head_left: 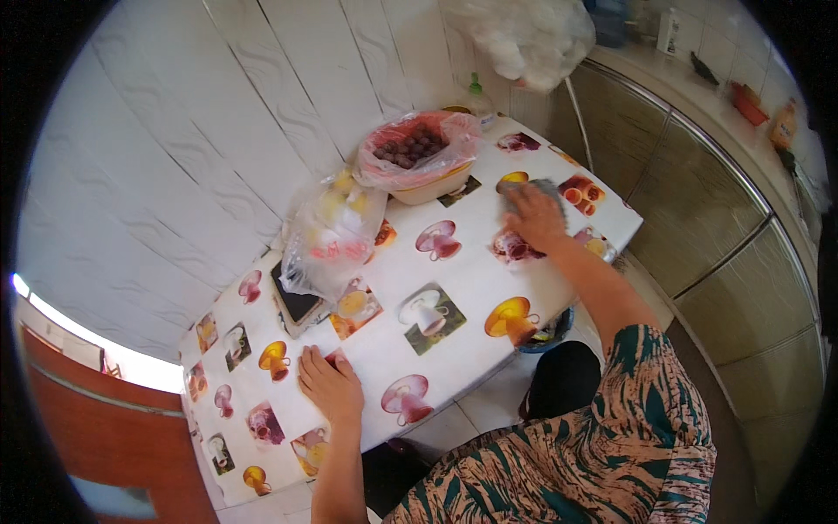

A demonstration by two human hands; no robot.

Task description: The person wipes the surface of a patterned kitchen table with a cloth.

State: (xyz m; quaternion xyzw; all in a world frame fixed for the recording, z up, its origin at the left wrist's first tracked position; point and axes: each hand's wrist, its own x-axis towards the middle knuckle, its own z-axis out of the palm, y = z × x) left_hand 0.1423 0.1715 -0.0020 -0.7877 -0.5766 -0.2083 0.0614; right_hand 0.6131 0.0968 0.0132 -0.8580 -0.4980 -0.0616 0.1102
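My right hand [534, 218] presses down on a grey cloth [550, 189] near the far right part of the table [471, 293], its fingers over the cloth. The table has a white cover printed with cups and saucers. At the near edge, my left hand [330, 382] lies flat with its fingers stretched out, holding nothing. Beyond it rests a dark flat panel with a pale frame [297, 306], partly covered by a clear plastic bag [327, 253] with yellowish things inside. A cream basin [436, 186], lined with a pink bag, holds dark round fruit like grapes [412, 147].
A clear bottle with a green top [478, 100] stands behind the basin by the panelled wall [236, 131]. Above it hangs a bag of white things [528, 44]. Cabinets [698, 210] curve along the right under a counter. A blue-rimmed bin [559, 330] sits below the table edge.
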